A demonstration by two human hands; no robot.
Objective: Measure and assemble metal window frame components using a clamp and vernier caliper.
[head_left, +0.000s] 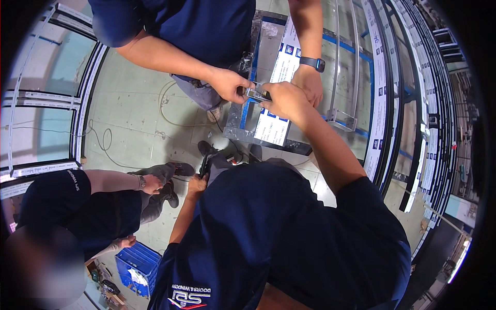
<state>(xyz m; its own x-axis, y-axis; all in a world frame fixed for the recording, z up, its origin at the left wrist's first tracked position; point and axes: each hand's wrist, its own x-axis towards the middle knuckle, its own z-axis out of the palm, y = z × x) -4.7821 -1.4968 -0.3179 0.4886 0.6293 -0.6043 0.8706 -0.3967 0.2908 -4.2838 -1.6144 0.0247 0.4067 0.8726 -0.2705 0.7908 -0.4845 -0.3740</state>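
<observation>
My right hand (pixel 288 101) reaches over a film-covered profile (pixel 272 125), its fingers closed on a small metal fitting (pixel 258 95). A co-worker opposite pinches the other end of that fitting with one hand (pixel 230 85). The co-worker's other hand (pixel 308 84), below a dark wristwatch, rests beside mine, partly hidden by it. Low by my left thigh, my left hand (pixel 196 184) is wrapped round a black hand-held tool (pixel 205 166); its exact kind is hard to make out. The profile lies across a dark stand with blue edges (pixel 243 120).
Another person (pixel 88 206) is at the lower left, near a blue plastic crate (pixel 138 266). Long film-wrapped frames (pixel 380 103) stand along the right, more frames (pixel 77 103) on the left. A clear-sided bar (pixel 342 122) lies beside the profile. Cables (pixel 106 142) trail over the floor.
</observation>
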